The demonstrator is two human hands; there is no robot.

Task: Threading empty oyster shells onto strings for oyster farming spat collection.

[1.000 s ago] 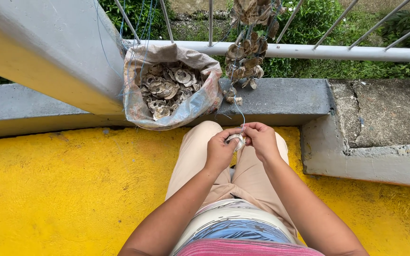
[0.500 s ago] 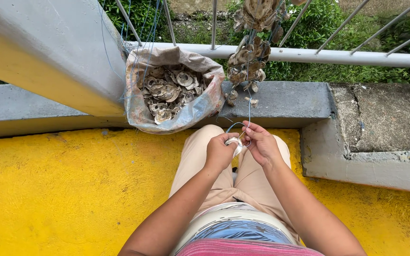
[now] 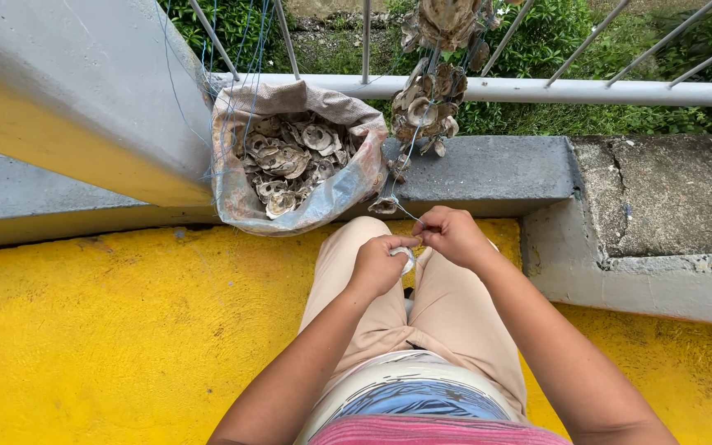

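I sit on a yellow floor (image 3: pixel 109 330) with my knees toward a grey concrete curb (image 3: pixel 488 169). My left hand (image 3: pixel 378 264) pinches a small pale shell (image 3: pixel 405 259) above my lap. My right hand (image 3: pixel 452 235) is closed on a thin line (image 3: pixel 404 209) that runs up to a hanging string of threaded shells (image 3: pixel 426 107) tied to the white metal railing (image 3: pixel 603 91). One shell (image 3: pixel 385 205) dangles low on the line, just above my hands. An open woven sack (image 3: pixel 290 156) full of shells leans against the curb to the left.
A large grey and yellow beam (image 3: pixel 76 107) slants across the upper left. Rough concrete slab (image 3: pixel 661 194) lies to the right of the curb. Green plants (image 3: pixel 570 41) grow beyond the railing. Thin blue strings (image 3: pixel 245 49) hang over the sack.
My hands stay together over my lap while the right hand has drawn the line slightly up and right. The camera view has shifted down a little.
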